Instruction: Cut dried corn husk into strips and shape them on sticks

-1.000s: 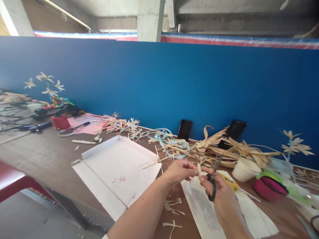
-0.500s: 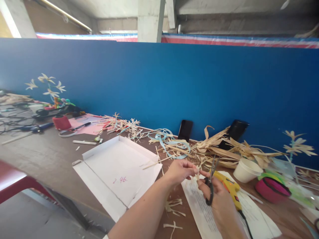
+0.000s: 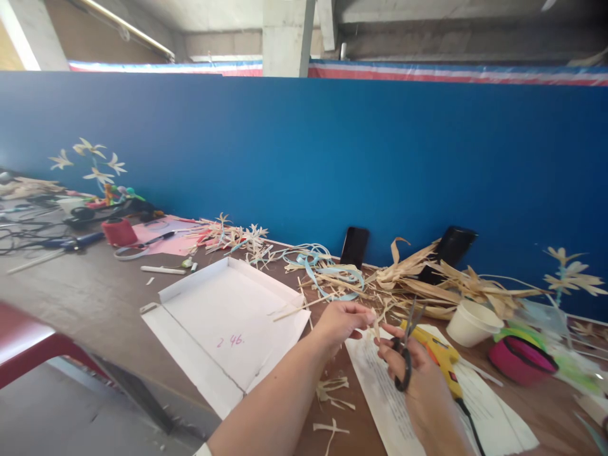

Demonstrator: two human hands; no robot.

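Surface (image 3: 95, 297): brown, crowded along its far side.
Box lid (image 3: 190, 316): white, open side up, left of the hands; perhaps set there as a tray.
Left hand (image 3: 342, 324): thumb and forefinger pinched closed on a pale strip, presumably to steady so small a piece.
Pale strip (image 3: 377, 330): held above the surface, between the two hands, just over the printed sheets' edge.
Scissors (image 3: 408, 364): black-handled, blades parted and pointing away, clear of the strip.
Right hand (image 3: 418, 373): fingers curled around the scissor handles, probably so the fingertips stay usable; whether they touch the strip, cannot tell.
Glue gun (image 3: 444, 361): yellow, beside the right hand, lying on printed sheets (image 3: 387, 392), likely to spare the surface from drips.
Paper cup (image 3: 475, 324): upright, right of the gun.
Differences from half a second earlier: blades spread wider; hands otherwise much the same; glue gun unmoved.
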